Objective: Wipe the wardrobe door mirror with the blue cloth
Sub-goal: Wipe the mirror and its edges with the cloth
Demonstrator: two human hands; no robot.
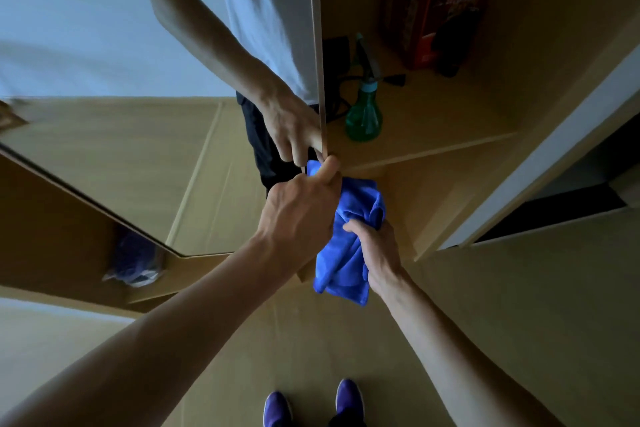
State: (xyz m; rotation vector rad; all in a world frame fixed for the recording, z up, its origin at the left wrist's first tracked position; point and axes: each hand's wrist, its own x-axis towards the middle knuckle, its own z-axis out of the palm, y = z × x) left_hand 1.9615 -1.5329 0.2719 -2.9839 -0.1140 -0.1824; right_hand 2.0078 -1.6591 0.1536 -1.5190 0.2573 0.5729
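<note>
left hand [301, 208] curled round the free edge of the wardrobe door mirror [121, 55], thumb on top, likely steadying the door for wiping. right hand [381, 253] grips the bunched blue cloth [343, 263] just right of that edge. green spray bottle [363, 114] stands on the far shelf [433, 135].

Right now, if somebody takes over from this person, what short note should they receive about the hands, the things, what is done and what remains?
Left hand: grips the free edge of the mirror door, thumb on the edge.
Right hand: holds the bunched blue cloth beside that edge, off the glass.
Green spray bottle: upright on the shelf inside the wardrobe.
Done: cloth in hand, door held. Whether any glass is already wiped cannot be told.
Left: bring the cloth onto the glass and wipe the mirror.
</note>
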